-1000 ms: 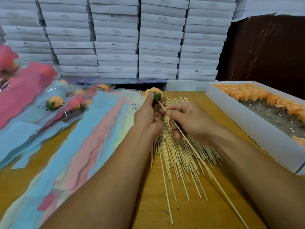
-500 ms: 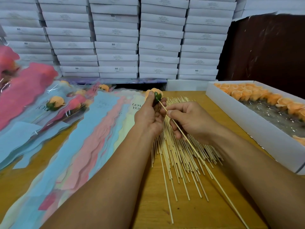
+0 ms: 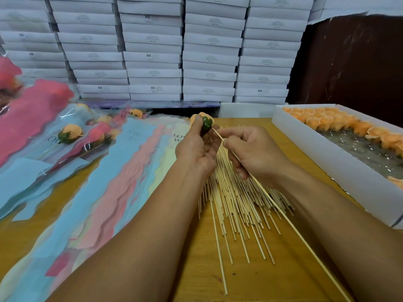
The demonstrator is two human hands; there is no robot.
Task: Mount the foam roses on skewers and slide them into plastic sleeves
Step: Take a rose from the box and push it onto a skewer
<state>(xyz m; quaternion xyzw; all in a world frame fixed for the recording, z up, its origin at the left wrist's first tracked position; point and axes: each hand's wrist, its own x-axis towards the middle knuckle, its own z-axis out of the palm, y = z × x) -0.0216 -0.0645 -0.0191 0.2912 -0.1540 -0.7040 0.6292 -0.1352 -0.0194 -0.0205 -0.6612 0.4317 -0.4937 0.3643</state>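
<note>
My left hand grips an orange foam rose with a green base, held up above the table. My right hand pinches a long wooden skewer near its tip. The tip points at the rose's green base and just reaches it. Under both hands lies a fanned pile of loose skewers. Plastic sleeves in blue, pink and cream are spread flat on the left half of the table.
A long white box at the right holds several orange roses. Finished sleeved roses lie at the far left. Stacked white boxes line the back. The wooden table shows near the front.
Almost nothing has moved. Both hands stay in place, with the skewer tip held at the rose's green base.
</note>
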